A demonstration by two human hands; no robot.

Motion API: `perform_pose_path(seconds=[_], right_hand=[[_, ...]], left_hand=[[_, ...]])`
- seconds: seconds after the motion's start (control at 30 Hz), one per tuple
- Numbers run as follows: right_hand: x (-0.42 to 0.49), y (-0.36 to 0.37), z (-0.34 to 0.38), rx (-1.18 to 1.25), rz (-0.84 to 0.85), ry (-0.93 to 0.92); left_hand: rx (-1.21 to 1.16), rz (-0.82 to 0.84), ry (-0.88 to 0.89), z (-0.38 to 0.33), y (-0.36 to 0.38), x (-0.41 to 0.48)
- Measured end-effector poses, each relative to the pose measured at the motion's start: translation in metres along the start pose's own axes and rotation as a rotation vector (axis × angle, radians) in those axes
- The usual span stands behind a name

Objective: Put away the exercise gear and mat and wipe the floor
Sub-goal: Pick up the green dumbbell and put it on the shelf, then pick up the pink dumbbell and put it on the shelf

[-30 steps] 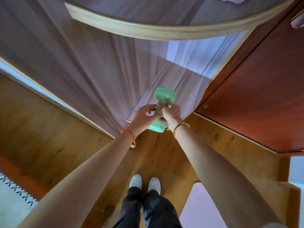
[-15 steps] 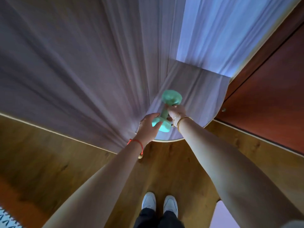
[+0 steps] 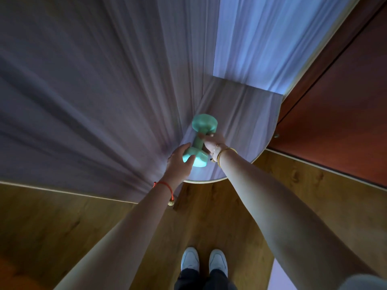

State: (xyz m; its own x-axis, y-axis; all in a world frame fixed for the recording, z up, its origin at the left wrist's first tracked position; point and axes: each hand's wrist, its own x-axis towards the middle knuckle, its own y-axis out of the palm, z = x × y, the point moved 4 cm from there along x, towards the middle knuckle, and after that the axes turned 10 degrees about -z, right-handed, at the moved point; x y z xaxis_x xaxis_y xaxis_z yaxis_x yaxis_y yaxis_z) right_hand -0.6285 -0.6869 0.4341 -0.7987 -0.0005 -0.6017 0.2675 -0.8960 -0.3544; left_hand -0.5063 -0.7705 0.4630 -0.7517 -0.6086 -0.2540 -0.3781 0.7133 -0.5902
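Mint dumbbell [image 3: 204, 125] held in both hands over a rounded shelf [image 3: 240, 105], near frame centre.

The dumbbell lies tilted, far head toward 12 o'clock and near head toward 7. The right hand [image 3: 214, 143] has its grip closed round the handle just under the far head, while the left hand [image 3: 180, 162] cups the near head with its fingers curled over it. This two-handed hold probably steadies the weight for setting down. Whether it already touches the shelf I cannot tell. The shelf's curved rim [image 3: 201, 181] runs just below the wrists at 6 o'clock, so the dumbbell sits close to that edge, with bare shelf beyond it toward 1 o'clock. A grey upright panel [image 3: 83, 101] crowds in at 9 o'clock and a red-brown cabinet door [image 3: 335, 122] at 3. The wooden floor [image 3: 209, 216] and white shoes [image 3: 204, 259] are at 6.
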Motion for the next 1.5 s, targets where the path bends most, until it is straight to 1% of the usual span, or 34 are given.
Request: perform_pose_path(seconds=[0.13,0.27,0.47,0.57,0.7,0.77,0.87,1.0,1.07,1.27,1.37,1.5], right_hand=[[-0.017,-0.011,-0.007,0.066,-0.003,-0.005],[-0.037,-0.034,-0.021,0.125,-0.017,0.047],[-0.085,-0.091,-0.023,0.240,-0.034,0.120],[-0.109,-0.122,-0.012,0.298,-0.017,0.126],[-0.151,-0.161,-0.003,0.431,-0.020,0.126],[-0.173,-0.177,0.000,0.473,-0.020,0.110],[-0.206,-0.199,0.003,0.485,-0.026,0.038],[-0.255,-0.225,0.003,0.502,-0.097,-0.047],[-0.281,-0.240,0.000,0.526,-0.138,-0.088],[-0.353,-0.285,-0.024,0.644,-0.347,-0.173],[-0.388,-0.309,-0.042,0.689,-0.456,-0.206],[-0.442,-0.339,-0.076,0.703,-0.593,-0.186]], left_hand=[[-0.054,-0.024,-0.030,-0.010,-0.010,-0.008],[-0.135,-0.036,-0.054,-0.025,-0.024,-0.022],[-0.336,-0.031,-0.191,-0.060,-0.048,-0.054],[-0.401,-0.008,-0.231,-0.075,-0.058,-0.074],[-0.432,0.074,-0.221,-0.097,-0.068,-0.105],[-0.457,0.116,-0.198,-0.110,-0.072,-0.118],[-0.436,0.188,-0.105,-0.130,-0.077,-0.134],[-0.439,0.295,-0.017,-0.156,-0.087,-0.160],[-0.414,0.386,0.060,-0.172,-0.092,-0.180],[-0.379,0.555,0.137,-0.223,-0.094,-0.246],[-0.349,0.638,0.204,-0.242,-0.088,-0.280],[-0.304,0.783,0.285,-0.261,-0.075,-0.332]])
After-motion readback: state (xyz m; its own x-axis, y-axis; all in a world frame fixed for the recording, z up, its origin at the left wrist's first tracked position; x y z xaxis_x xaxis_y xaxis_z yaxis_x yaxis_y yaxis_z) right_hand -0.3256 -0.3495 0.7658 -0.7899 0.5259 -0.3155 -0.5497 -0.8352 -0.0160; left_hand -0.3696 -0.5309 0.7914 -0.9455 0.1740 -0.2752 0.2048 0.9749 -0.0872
